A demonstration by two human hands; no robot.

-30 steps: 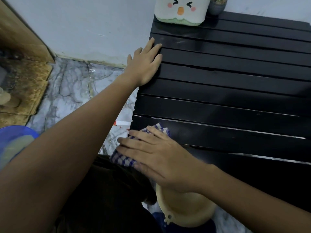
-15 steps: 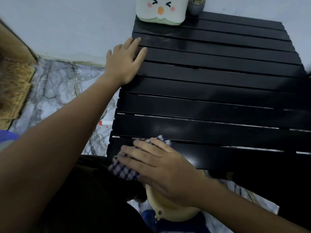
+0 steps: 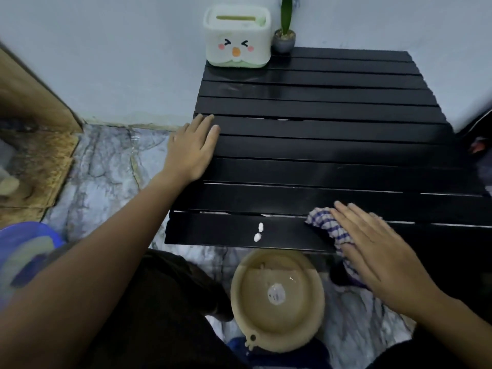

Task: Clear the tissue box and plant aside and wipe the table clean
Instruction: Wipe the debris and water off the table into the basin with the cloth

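Note:
A black slatted table (image 3: pixel 332 145) fills the middle of the view. At its far left corner stand a white tissue box (image 3: pixel 237 38) with a cartoon face and a small potted plant (image 3: pixel 284 35) in a grey pot. My left hand (image 3: pixel 191 150) lies flat, fingers apart, on the table's left edge. My right hand (image 3: pixel 372 249) presses a blue-and-white checked cloth (image 3: pixel 326 222) onto the nearest slats at the front right. Two small white crumbs (image 3: pixel 258 232) lie on the front slat, left of the cloth.
A beige round basin (image 3: pixel 277 299) sits on the marble floor just below the table's front edge. A blue basin (image 3: pixel 24 246) is at the far left. A pale wall runs behind the table. A dark object (image 3: pixel 479 139) stands at the right edge.
My right hand has slid the cloth from the front left corner to the front right along the near slats. The view tilted up. My left hand stays on the left edge.

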